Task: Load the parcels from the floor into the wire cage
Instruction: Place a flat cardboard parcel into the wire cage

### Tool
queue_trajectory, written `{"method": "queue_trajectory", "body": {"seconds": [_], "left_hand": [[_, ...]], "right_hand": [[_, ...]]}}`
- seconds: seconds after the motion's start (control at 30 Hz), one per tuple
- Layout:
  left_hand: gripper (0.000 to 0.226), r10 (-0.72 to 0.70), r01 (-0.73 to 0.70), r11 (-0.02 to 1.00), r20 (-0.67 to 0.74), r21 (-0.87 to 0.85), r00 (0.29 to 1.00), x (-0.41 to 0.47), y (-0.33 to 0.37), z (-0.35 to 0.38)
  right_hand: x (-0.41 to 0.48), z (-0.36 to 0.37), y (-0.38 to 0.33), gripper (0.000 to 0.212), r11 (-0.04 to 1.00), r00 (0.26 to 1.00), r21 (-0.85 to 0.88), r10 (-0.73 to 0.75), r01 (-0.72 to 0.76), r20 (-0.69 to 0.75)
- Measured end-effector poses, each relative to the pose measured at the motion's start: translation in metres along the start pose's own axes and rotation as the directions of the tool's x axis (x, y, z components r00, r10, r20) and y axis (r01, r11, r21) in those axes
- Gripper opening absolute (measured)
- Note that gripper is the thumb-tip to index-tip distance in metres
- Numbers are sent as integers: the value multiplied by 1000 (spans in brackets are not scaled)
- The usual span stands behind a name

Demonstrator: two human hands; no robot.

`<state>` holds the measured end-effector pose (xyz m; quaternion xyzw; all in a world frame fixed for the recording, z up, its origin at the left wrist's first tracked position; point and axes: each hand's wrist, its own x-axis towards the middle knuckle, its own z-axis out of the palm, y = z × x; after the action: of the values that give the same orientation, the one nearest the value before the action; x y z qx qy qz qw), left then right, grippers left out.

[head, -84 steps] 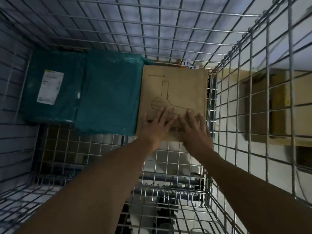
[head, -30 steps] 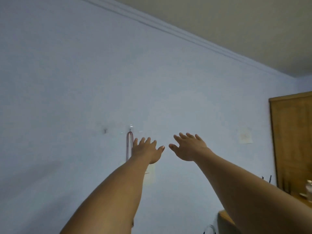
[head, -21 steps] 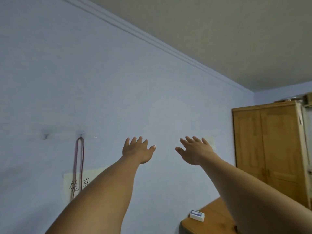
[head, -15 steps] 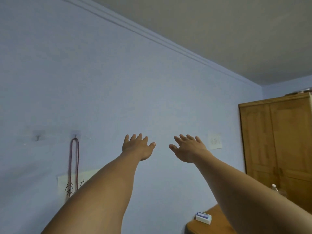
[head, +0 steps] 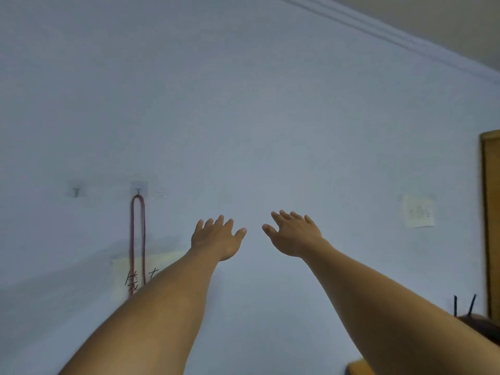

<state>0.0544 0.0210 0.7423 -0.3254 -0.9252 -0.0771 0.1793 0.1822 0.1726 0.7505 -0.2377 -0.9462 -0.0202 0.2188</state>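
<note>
Pale blue wall (head: 243, 104) fills the view, with both arms stretched toward it.
Spread wide and empty, left hand (head: 216, 238) and right hand (head: 293, 235) are near each other, not touching; cord (head: 138, 239) hangs at left. Cannot tell where parcels or cage are.

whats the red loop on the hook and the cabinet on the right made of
Red loop: likely cord or rope, matte, thin and limp as it hangs; blurred. Cabinet: looks like wood, yellow-brown, smooth, with a darker edge.
</note>
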Motion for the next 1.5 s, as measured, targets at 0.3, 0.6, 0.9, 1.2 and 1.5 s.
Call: {"method": "queue_trajectory", "body": {"seconds": [0.3,0.6,0.9,1.2,1.5], "left_hand": [[72,-210,211,977,263,27,942,-13,-47,191],[75,-410,576,816,659,-44,630,-85,-59,471],[74,-463,945,327,871,-3,163,-261,-46,768],[84,-530,999,47,848,7,19,-371,-77,995],[77,-481,948,-252,875,-196,53,-394,-93,1117]], "right_hand": [[30,207,-12,70,992,929,117,-86,47,360],[-15,500,29,69,981,659,194,-135,-17,740],[-193,798,53,53,939,276,210,-133,-274,952],[-313,1037,45,66,789,179,9,128,-614,975],[-347,1157,49,83,549,170,-5,267,-836,948]]}}
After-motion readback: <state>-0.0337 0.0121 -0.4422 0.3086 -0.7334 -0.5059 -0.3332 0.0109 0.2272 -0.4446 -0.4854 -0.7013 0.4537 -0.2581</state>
